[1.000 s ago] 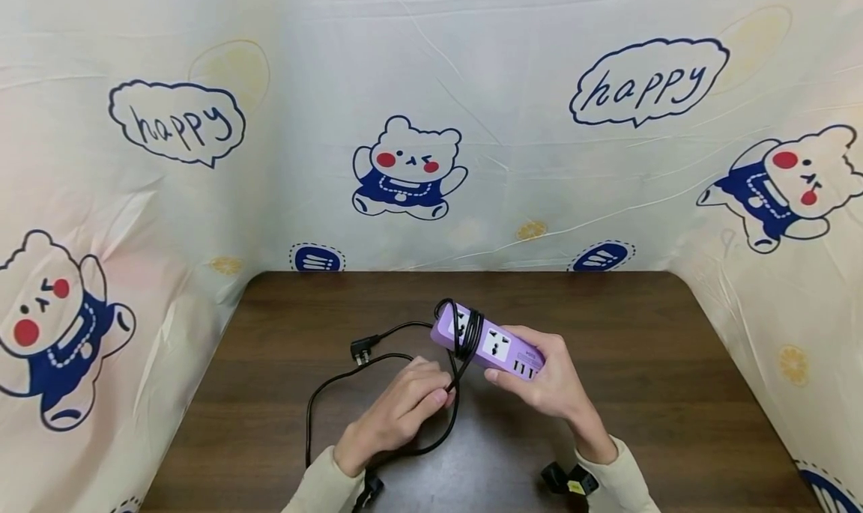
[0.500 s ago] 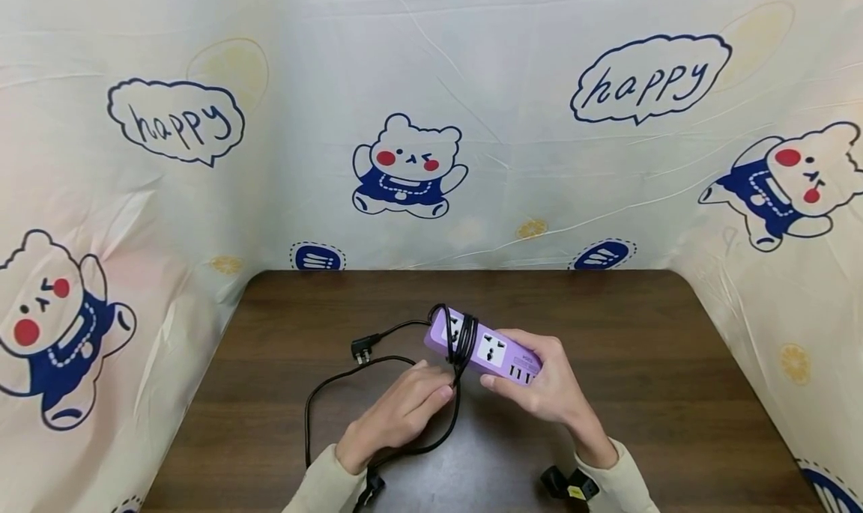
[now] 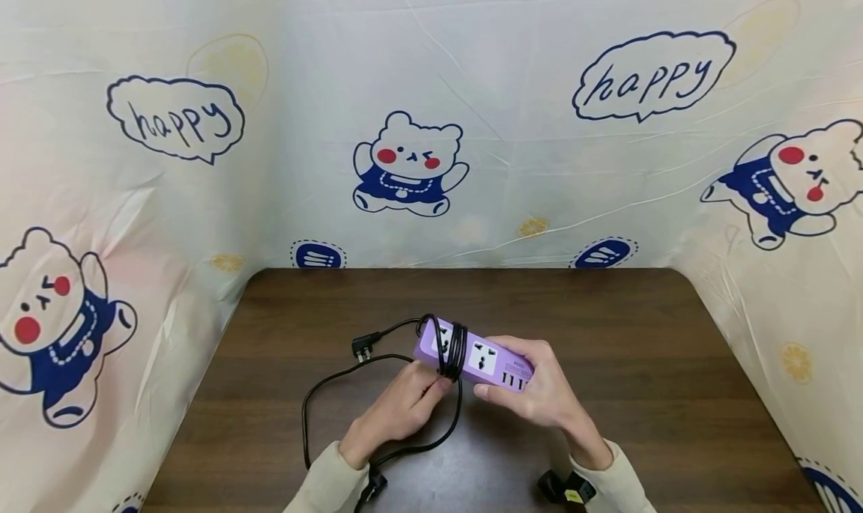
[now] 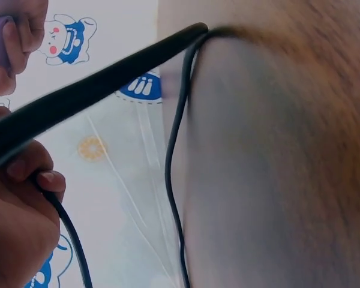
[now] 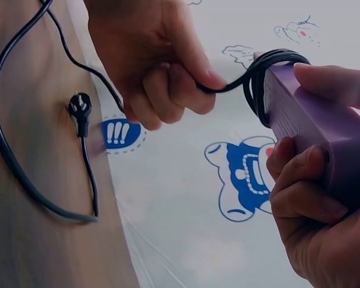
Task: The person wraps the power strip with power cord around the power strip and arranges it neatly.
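A purple power strip (image 3: 499,363) with white sockets is held up by its USB end in my right hand (image 3: 539,386), thumb on the near side. Several turns of black cord (image 3: 456,350) wrap around its other half. My left hand (image 3: 403,404) pinches the cord just below these turns. In the right wrist view the left hand (image 5: 162,66) has its fingers curled round the cord, close to the power strip (image 5: 312,120), which my right hand (image 5: 318,204) grips. The left wrist view shows the left hand (image 4: 21,216) with cord running out of it.
On the brown table (image 3: 640,348), a black plug (image 3: 364,345) lies left of the strip, its cord leading to it. A loose cord loop (image 3: 306,416) spreads around the left hand. Black wrist devices sit at both sleeves. A printed curtain (image 3: 499,86) surrounds the table.
The power strip and my right hand have shifted left and toward me. My left hand has moved slightly, and now lies right beneath the strip's wrapped end.
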`<state>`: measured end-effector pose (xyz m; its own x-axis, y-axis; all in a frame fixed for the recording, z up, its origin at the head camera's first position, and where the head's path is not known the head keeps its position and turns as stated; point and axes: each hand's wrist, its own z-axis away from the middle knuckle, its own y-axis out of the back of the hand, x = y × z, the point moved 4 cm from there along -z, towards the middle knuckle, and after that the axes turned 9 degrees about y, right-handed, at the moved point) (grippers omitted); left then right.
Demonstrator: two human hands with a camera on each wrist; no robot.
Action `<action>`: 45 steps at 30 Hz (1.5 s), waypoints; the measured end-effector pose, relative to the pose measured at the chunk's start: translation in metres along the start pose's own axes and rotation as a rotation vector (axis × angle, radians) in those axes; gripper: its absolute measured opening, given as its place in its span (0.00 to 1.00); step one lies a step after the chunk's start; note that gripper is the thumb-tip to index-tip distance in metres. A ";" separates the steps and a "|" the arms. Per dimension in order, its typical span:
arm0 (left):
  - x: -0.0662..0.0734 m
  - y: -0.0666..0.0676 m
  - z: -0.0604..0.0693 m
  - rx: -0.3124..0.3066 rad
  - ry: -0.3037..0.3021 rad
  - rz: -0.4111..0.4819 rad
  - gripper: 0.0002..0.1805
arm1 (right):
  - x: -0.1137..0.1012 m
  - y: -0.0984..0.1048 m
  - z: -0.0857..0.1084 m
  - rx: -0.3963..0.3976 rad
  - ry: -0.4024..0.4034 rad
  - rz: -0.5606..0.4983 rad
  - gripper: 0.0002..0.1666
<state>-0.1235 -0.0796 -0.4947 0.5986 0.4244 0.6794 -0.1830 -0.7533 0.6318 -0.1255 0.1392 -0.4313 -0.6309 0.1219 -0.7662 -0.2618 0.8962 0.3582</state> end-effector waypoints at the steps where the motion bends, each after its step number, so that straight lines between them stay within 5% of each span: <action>1: 0.000 0.000 0.000 -0.002 0.010 0.009 0.15 | 0.000 -0.001 0.000 -0.004 0.005 -0.004 0.31; 10: -0.002 0.007 0.003 -0.003 0.105 -0.050 0.05 | 0.000 -0.005 0.001 -0.027 0.038 -0.018 0.30; 16: -0.008 0.017 0.003 -0.014 0.156 -0.114 0.12 | 0.003 -0.003 0.002 -0.063 0.001 -0.063 0.31; 20: -0.018 0.023 0.003 -0.041 0.204 -0.183 0.03 | 0.004 -0.003 0.003 -0.084 -0.011 -0.067 0.31; 33: -0.043 0.045 0.005 -0.077 0.235 0.119 0.11 | -0.002 0.020 0.003 -0.007 0.006 -0.064 0.30; 45: -0.045 0.029 0.004 -0.030 0.300 0.110 0.11 | -0.010 -0.011 0.002 -0.164 0.126 -0.095 0.30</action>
<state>-0.1528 -0.1227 -0.5084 0.3182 0.4735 0.8213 -0.2594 -0.7898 0.5558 -0.1151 0.1293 -0.4283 -0.6812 -0.0232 -0.7317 -0.4332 0.8185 0.3774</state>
